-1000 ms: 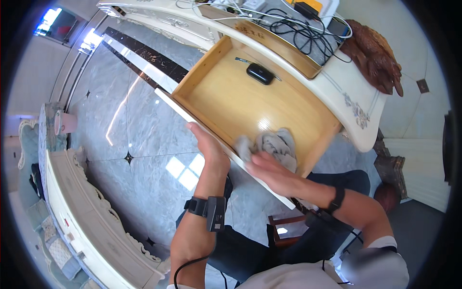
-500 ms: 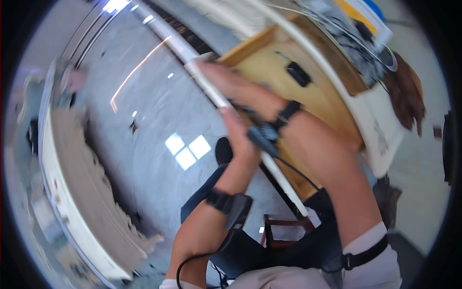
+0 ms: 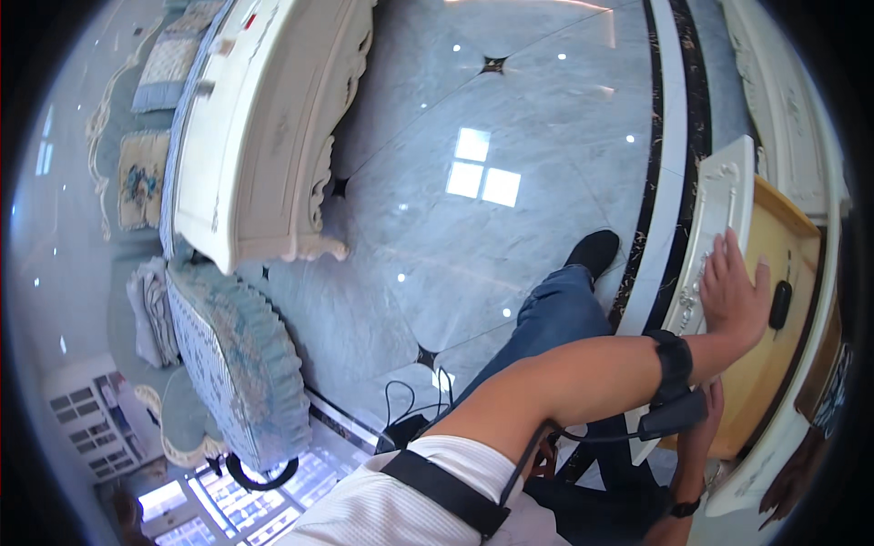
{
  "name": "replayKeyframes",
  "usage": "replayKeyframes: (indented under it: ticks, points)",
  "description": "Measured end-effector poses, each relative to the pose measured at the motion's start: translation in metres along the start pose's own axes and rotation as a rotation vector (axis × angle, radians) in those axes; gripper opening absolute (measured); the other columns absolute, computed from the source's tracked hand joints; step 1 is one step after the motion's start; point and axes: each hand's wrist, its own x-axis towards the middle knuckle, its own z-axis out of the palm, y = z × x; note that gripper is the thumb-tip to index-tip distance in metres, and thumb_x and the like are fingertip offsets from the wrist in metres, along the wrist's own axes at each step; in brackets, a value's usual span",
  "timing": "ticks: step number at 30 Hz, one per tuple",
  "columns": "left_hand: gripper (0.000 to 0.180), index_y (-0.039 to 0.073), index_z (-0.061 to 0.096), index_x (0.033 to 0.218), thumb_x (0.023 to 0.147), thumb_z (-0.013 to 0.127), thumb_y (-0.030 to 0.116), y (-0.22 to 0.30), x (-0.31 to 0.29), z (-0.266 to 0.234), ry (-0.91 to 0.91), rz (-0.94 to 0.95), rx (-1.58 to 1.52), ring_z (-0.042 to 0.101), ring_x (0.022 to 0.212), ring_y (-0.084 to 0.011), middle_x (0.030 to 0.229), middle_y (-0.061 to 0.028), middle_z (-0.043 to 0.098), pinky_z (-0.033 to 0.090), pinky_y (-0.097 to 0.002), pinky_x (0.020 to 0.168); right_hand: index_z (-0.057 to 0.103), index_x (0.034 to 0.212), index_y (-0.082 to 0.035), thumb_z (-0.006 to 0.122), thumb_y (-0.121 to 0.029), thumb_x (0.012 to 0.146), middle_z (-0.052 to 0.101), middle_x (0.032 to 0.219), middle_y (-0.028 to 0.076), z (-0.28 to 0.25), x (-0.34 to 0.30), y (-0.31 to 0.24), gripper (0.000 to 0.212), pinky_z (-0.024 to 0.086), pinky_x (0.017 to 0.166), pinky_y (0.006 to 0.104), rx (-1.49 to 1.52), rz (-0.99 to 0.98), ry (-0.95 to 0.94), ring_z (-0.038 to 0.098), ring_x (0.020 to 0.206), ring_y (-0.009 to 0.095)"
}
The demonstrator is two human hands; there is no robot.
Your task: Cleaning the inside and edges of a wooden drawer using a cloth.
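One drawer (image 3: 748, 396), pale wood inside, standing pulled out from the white cabinet (image 3: 794, 118) at the right of my view, a rounded black case (image 3: 780, 305) lying in it just beside my left hand (image 3: 736, 296). The said left hand, set at the upper edge of the drawer's white carved front (image 3: 726, 177): fingers outstretched and close to one another, thumb apart from them, black strap (image 3: 674, 359) round the wrist. My right hand (image 3: 716, 399), lower down near the same front, mostly hidden behind a dark box (image 3: 672, 415) at my left wrist; whether its fingers are apart or closed, I cannot tell.
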Motion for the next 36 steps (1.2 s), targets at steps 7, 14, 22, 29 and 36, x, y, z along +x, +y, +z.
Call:
replayKeyframes:
  ticks: [7,14,22,29,36]
  points:
    - [0.077,0.004,0.015,0.161,0.103,0.048,0.040,0.006,0.002,-0.013,-0.064,-0.033,-0.017,0.024,0.150,-0.0421,0.164,-0.0219,0.024,0.019,-0.0519,0.123,0.044,0.147,0.001,0.055,-0.016,0.105,0.057,0.139,0.013,0.006,0.007,0.013,0.046,0.046,0.105,0.0338,0.117,0.014,0.062,0.057,0.126,0.021]
    - [0.079,0.002,0.014,0.161,0.102,0.050,0.040,0.011,0.001,-0.012,-0.099,-0.058,-0.039,0.024,0.150,-0.0412,0.164,-0.0219,0.023,0.021,-0.0526,0.122,0.037,0.152,-0.001,0.052,-0.017,0.105,0.050,0.149,0.016,-0.028,0.008,0.042,0.052,0.045,0.111,0.0378,0.182,0.017,-0.018,0.053,0.134,0.025]
    - [0.080,0.006,0.013,0.162,0.100,0.052,0.038,0.013,0.003,-0.014,-0.133,-0.090,-0.044,0.022,0.152,-0.0371,0.167,-0.0168,0.020,0.021,-0.0514,0.122,0.031,0.157,-0.005,0.042,-0.029,0.109,0.047,0.153,0.015,-0.021,0.004,0.033,0.054,0.044,0.113,0.0406,0.339,-0.010,-0.056,0.055,0.133,0.028]
    - [0.081,0.006,0.013,0.163,0.100,0.053,0.039,0.017,0.002,-0.016,-0.161,-0.115,-0.051,0.020,0.153,-0.0366,0.168,-0.0162,0.018,0.020,-0.0514,0.123,0.035,0.153,-0.009,0.041,-0.041,0.107,0.053,0.141,0.014,-0.018,0.012,0.025,0.056,0.048,0.106,0.0416,0.188,0.136,0.107,0.059,0.123,0.028]
    - [0.081,0.005,0.013,0.162,0.100,0.054,0.038,0.017,0.003,-0.022,-0.183,-0.110,-0.064,0.020,0.153,-0.0364,0.167,-0.0164,0.019,0.019,-0.0513,0.123,0.043,0.147,-0.011,0.040,-0.052,0.105,0.058,0.133,0.014,-0.024,0.013,0.026,0.058,0.050,0.102,0.0431,0.083,0.298,0.173,0.060,0.118,0.028]
